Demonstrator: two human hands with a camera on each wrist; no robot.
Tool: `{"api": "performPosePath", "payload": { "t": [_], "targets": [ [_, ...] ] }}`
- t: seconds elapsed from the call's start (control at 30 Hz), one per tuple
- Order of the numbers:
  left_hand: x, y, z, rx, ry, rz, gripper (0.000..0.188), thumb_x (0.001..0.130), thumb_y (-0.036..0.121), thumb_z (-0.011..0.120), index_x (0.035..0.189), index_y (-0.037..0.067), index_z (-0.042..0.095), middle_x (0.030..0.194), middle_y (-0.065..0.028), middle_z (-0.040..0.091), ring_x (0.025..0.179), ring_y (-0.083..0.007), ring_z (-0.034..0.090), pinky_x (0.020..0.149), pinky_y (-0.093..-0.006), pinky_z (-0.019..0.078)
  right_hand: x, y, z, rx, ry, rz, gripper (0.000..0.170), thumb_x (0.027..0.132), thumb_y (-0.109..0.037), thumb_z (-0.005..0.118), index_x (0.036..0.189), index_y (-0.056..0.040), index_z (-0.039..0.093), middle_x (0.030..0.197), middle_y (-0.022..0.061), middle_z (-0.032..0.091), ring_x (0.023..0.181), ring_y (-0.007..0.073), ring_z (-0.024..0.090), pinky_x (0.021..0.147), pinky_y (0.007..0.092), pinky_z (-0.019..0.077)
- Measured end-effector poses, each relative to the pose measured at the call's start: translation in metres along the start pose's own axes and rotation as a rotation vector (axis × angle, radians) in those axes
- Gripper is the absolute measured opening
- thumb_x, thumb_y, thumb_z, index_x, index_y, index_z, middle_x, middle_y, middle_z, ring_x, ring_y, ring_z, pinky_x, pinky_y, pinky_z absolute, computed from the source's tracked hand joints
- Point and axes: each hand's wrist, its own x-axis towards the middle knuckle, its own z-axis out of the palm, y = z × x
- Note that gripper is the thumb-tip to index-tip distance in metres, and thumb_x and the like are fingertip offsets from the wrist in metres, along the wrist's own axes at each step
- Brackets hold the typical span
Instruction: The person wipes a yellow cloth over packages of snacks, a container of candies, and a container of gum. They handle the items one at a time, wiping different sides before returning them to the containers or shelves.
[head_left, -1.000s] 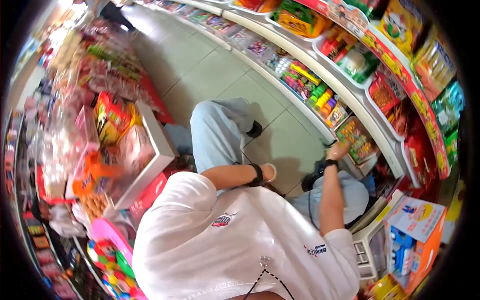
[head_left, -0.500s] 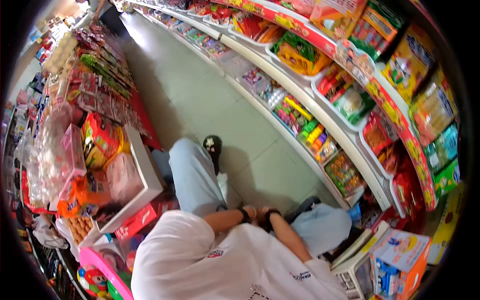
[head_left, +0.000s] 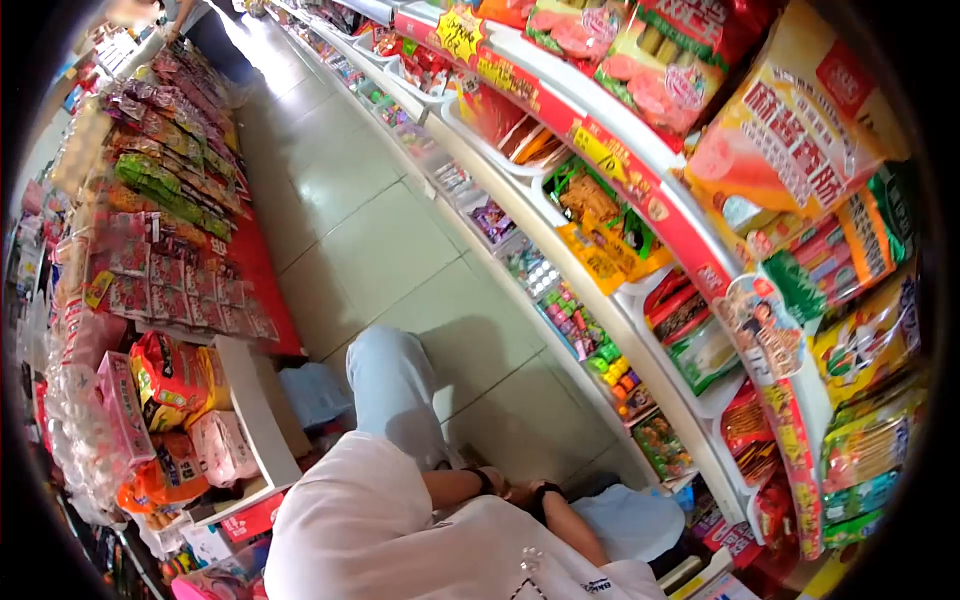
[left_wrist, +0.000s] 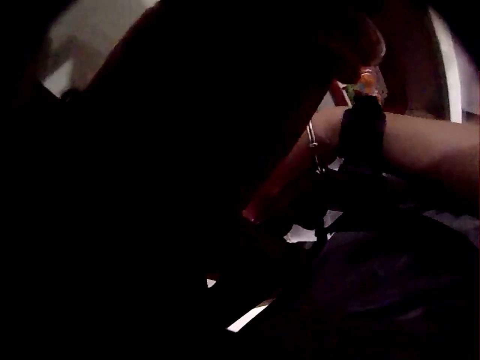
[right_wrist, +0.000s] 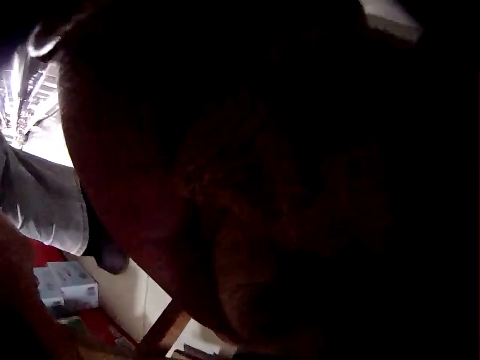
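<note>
Low in front of the white shirt, my left hand (head_left: 502, 487) and right hand (head_left: 523, 494) meet close together between the bent knees. Dark bands circle both wrists. Both hands are small and partly hidden in the head view, and I cannot tell whether they hold anything. In the left wrist view most of the picture is black; the right forearm (left_wrist: 435, 146) comes in from the right, with its dark wristband (left_wrist: 363, 135). A dark, reddish hand surface (right_wrist: 172, 187) fills much of the right wrist view.
Shelves at right carry snack bags (head_left: 800, 110), trays of packets (head_left: 590, 200) and small bright bottles (head_left: 620, 380). At left stand hanging packets (head_left: 190, 290) and a white bin (head_left: 260, 420) of bagged goods. Between them runs the tiled aisle (head_left: 390, 250), with another person at its far end.
The right hand has come away from the colourful box on the low shelf and joined the left hand at the lap. The head view has shifted, bringing more upper-shelf bags into sight.
</note>
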Motion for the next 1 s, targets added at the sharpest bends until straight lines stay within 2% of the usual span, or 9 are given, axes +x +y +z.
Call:
{"api": "performPosePath", "payload": {
  "t": [0.13,0.27,0.5,0.67,0.7,0.9,0.93,0.97,1.0],
  "targets": [
    [-0.007,-0.035,-0.043,0.016,-0.039,-0.033,0.039,0.087,0.044,0.055,0.109,0.014,0.067,0.110,-0.0117,0.063,0.101,-0.0295,0.057,0.085,-0.0414,0.0442,-0.018,-0.005,-0.041,0.039,0.077,-0.012,0.046,0.087,-0.048,0.047,0.118,-0.0146,0.055,0.123,0.0115,0.051,0.105,0.0241,0.053,0.085,0.0372,0.0439],
    [-0.024,-0.057,-0.075,0.138,-0.005,0.029,0.030,0.088,0.036,0.054,0.100,0.013,0.069,0.100,-0.0109,0.064,0.091,-0.0284,0.058,0.078,-0.0418,0.0451,-0.022,-0.013,-0.079,0.070,0.142,-0.011,0.042,0.086,-0.044,0.049,0.113,-0.0124,0.057,0.116,0.0117,0.053,0.098,0.0235,0.054,0.080,0.0370,0.0443],
    [-0.028,-0.070,-0.082,0.328,0.087,0.139,0.023,0.090,0.024,0.053,0.084,0.012,0.072,0.084,-0.0094,0.066,0.074,-0.0265,0.060,0.065,-0.0425,0.0466,-0.010,-0.026,-0.085,0.038,0.199,-0.012,0.035,0.084,-0.036,0.052,0.104,-0.0085,0.060,0.104,0.0120,0.058,0.087,0.0224,0.055,0.073,0.0366,0.0451],
    [-0.019,-0.080,-0.084,0.276,0.218,0.101,0.019,0.081,0.024,0.059,0.085,0.009,0.071,0.088,-0.0125,0.066,0.080,-0.0281,0.058,0.067,-0.0436,0.0446,-0.031,-0.035,-0.084,-0.022,0.296,-0.009,0.031,0.083,-0.031,0.054,0.098,-0.0057,0.062,0.095,0.0123,0.061,0.079,0.0216,0.057,0.067,0.0363,0.0457],
    [-0.020,-0.076,-0.093,0.300,0.187,0.128,0.027,0.073,0.029,0.065,0.090,0.010,0.072,0.099,-0.0150,0.067,0.096,-0.0299,0.062,0.079,-0.0450,0.0479,-0.030,-0.032,-0.085,-0.044,0.325,-0.012,0.030,0.082,-0.030,0.054,0.096,-0.0052,0.063,0.093,0.0123,0.061,0.077,0.0215,0.057,0.066,0.0362,0.0458],
    [-0.023,-0.082,-0.150,0.552,0.126,0.267,0.029,0.056,0.029,0.081,0.079,0.013,0.073,0.090,-0.0102,0.069,0.086,-0.0237,0.064,0.081,-0.0351,0.0483,-0.070,-0.039,-0.137,-0.237,0.626,-0.062,0.025,0.081,-0.024,0.057,0.088,-0.0018,0.066,0.083,0.0126,0.065,0.068,0.0205,0.058,0.060,0.0359,0.0465],
    [-0.010,-0.084,-0.143,0.626,0.027,0.172,0.031,0.065,0.029,0.075,0.092,0.013,0.070,0.103,-0.0088,0.064,0.092,-0.0240,0.061,0.083,-0.0364,0.0467,-0.081,-0.043,-0.144,-0.312,0.711,-0.095,0.024,0.080,-0.023,0.057,0.087,-0.0013,0.066,0.081,0.0126,0.066,0.066,0.0204,0.059,0.059,0.0358,0.0466],
    [-0.003,-0.079,-0.141,0.649,0.020,0.166,0.030,0.066,0.029,0.074,0.091,0.013,0.070,0.101,-0.0089,0.065,0.091,-0.0243,0.061,0.082,-0.0368,0.0469,-0.097,-0.051,-0.148,-0.214,0.807,-0.096,0.024,0.080,-0.022,0.058,0.086,-0.0007,0.066,0.079,0.0127,0.066,0.065,0.0202,0.059,0.058,0.0358,0.0467],
    [0.005,-0.070,-0.137,0.619,0.066,0.193,0.029,0.067,0.029,0.073,0.090,0.012,0.070,0.100,-0.0090,0.065,0.090,-0.0246,0.061,0.081,-0.0372,0.0470,-0.144,-0.100,-0.148,0.672,0.886,-0.170,0.022,0.078,-0.019,0.058,0.087,-0.0016,0.067,0.080,0.0161,0.066,0.066,0.0230,0.062,0.058,0.0347,0.0475]
  ]
}}
